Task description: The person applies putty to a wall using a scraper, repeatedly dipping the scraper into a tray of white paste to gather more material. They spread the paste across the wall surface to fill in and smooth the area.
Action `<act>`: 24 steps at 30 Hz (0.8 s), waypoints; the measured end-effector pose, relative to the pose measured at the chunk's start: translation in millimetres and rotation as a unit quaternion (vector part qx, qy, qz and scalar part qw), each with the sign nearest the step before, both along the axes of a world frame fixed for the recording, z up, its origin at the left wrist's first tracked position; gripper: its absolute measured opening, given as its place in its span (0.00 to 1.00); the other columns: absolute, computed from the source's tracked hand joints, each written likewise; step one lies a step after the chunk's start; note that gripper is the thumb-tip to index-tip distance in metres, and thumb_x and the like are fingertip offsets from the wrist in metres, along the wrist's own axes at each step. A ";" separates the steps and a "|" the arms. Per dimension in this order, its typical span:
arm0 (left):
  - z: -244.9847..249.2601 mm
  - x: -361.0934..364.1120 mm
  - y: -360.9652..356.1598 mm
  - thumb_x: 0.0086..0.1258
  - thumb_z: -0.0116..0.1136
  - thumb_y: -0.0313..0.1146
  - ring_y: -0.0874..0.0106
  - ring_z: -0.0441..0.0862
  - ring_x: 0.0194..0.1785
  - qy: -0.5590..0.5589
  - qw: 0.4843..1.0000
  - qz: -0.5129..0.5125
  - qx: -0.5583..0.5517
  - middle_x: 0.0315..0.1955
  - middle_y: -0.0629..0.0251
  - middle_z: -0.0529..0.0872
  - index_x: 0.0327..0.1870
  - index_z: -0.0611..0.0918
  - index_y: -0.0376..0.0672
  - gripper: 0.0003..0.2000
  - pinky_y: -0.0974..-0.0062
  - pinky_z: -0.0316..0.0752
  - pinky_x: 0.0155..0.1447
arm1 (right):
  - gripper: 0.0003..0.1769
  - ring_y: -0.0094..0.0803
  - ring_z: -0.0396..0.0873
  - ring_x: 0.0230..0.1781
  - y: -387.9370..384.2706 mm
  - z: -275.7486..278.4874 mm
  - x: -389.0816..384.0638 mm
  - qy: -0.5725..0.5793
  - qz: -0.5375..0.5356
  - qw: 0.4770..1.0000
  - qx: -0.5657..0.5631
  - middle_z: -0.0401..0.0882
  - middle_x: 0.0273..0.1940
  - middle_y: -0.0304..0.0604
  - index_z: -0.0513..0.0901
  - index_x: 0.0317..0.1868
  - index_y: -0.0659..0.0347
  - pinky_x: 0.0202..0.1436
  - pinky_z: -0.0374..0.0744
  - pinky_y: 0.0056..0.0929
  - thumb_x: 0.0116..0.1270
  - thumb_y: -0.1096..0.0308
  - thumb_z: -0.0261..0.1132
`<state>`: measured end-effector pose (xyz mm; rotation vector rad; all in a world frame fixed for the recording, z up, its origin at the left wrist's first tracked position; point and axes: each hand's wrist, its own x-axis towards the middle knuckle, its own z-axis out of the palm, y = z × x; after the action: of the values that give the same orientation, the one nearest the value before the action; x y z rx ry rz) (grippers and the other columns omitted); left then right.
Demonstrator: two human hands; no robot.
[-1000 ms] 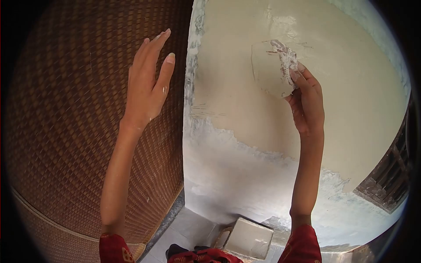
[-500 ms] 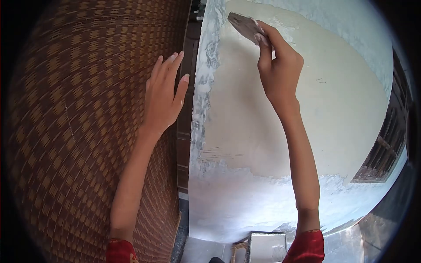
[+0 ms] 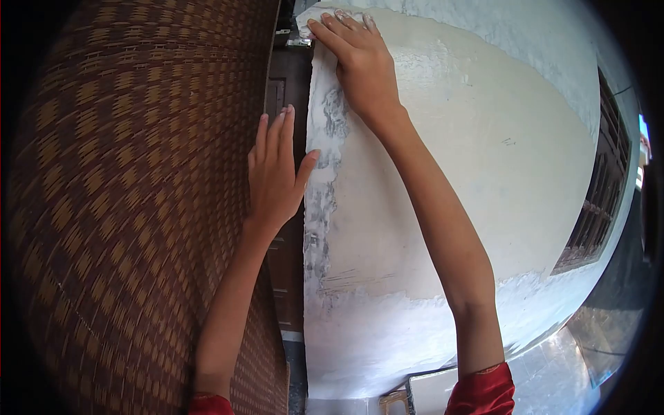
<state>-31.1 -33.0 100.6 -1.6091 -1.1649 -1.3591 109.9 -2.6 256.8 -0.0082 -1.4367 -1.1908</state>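
My right hand point(image 3: 363, 66) presses against the upper left edge of the wall point(image 3: 456, 180), fingers bent over the flat putty scraper it holds. Most of the scraper is hidden; a pale, putty-coated flat piece point(image 3: 302, 21) juts out past the wall's edge beside my thumb. Cream putty covers much of the wall, with a rough grey and white strip along its left side. My left hand point(image 3: 275, 176) is open and holds nothing, fingers stretched upward and thumb apart. It hovers in front of the gap between the wall and the woven panel point(image 3: 131, 194), thumb near the wall's edge.
The brown woven panel fills the left side. Behind the gap stands a dark wooden door point(image 3: 287, 270). A barred window point(image 3: 598, 200) is set in the wall at right. Below, near my right sleeve, a framed pale board point(image 3: 432, 393) shows in part.
My right hand has moved left with the scraper to the wall's edge and turned its back toward me. My left hand appears slightly lower and further right. The view has shifted.
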 end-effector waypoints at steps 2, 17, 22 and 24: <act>-3.8 -0.5 4.5 0.76 0.44 0.54 0.52 0.48 0.77 0.003 1.000 0.000 0.000 0.73 0.53 0.58 0.75 0.54 0.39 0.35 0.52 0.52 0.73 | 0.22 0.43 0.76 0.60 9.1 -1.5 -3.2 0.000 -0.005 1.000 -0.001 0.82 0.55 0.44 0.82 0.54 0.53 0.69 0.68 0.46 0.59 0.79 0.60; -16.7 -0.2 23.2 0.73 0.52 0.47 0.51 0.51 0.76 -0.013 0.998 -0.060 0.012 0.73 0.51 0.58 0.75 0.52 0.37 0.37 0.51 0.50 0.74 | 0.18 0.41 0.76 0.60 13.4 -24.4 -15.9 0.017 -0.038 0.988 -0.150 0.79 0.57 0.49 0.83 0.53 0.56 0.69 0.68 0.43 0.65 0.76 0.57; -17.6 -1.8 25.3 0.73 0.53 0.46 0.47 0.52 0.75 -0.048 0.994 -0.095 0.003 0.72 0.47 0.59 0.75 0.53 0.35 0.37 0.52 0.49 0.75 | 0.19 0.41 0.77 0.59 13.3 -38.9 -19.3 0.023 -0.023 0.987 -0.158 0.80 0.56 0.50 0.83 0.53 0.57 0.69 0.67 0.43 0.63 0.78 0.56; -17.8 -3.6 28.7 0.72 0.54 0.50 0.48 0.52 0.75 -0.047 0.995 -0.085 0.011 0.71 0.47 0.60 0.75 0.51 0.36 0.40 0.51 0.51 0.74 | 0.21 0.40 0.77 0.59 10.2 -49.2 -20.3 0.027 -0.019 0.983 -0.178 0.81 0.55 0.50 0.83 0.53 0.57 0.69 0.67 0.43 0.60 0.80 0.56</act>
<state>-34.7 -4.2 82.8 -1.6767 -1.0827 -1.5658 89.5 7.6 207.5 -0.3146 -1.5897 -0.9420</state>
